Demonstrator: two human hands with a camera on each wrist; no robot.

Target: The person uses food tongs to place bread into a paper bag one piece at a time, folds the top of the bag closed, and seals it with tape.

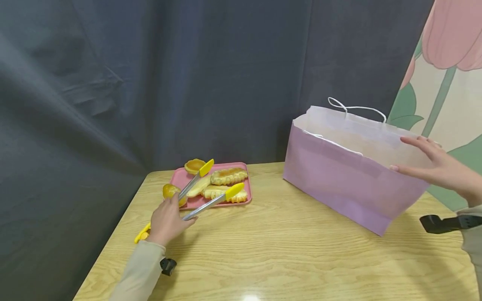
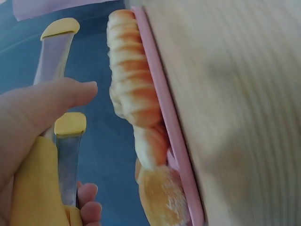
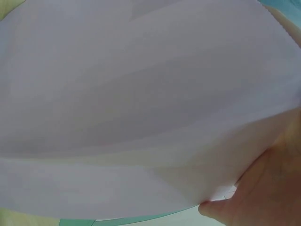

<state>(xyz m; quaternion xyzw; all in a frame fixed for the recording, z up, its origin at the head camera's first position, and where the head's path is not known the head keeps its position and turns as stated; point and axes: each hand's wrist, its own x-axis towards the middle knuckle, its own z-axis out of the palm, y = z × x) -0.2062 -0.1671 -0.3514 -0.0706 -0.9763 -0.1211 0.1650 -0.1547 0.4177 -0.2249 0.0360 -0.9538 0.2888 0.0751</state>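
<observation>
My left hand [image 1: 168, 220] grips a pair of metal tongs [image 1: 208, 205] with yellow tips, its two arms spread apart. Both tips hover over a pink tray [image 1: 250, 196] of toy bread, with nothing between them. On the tray are ridged loaves [image 1: 228, 176], a smooth long roll [image 1: 198, 186], a round tart-like piece [image 1: 194, 166] and a bun [image 1: 171, 190] at the left edge. My right hand [image 1: 438, 165] touches the right end of the mouth of a purple paper bag [image 1: 335, 179], thumb and fingers spread apart. The bag stands tilted, and its bottom is hidden.
The wooden table [image 1: 263, 251] carries the tray at the back left and the bag at the right. Behind it hangs a dark curtain [image 1: 233, 83]. White cord handles [image 1: 361, 108] rise from the bag's rim. A flower-painted wall [image 1: 463, 96] is at the right.
</observation>
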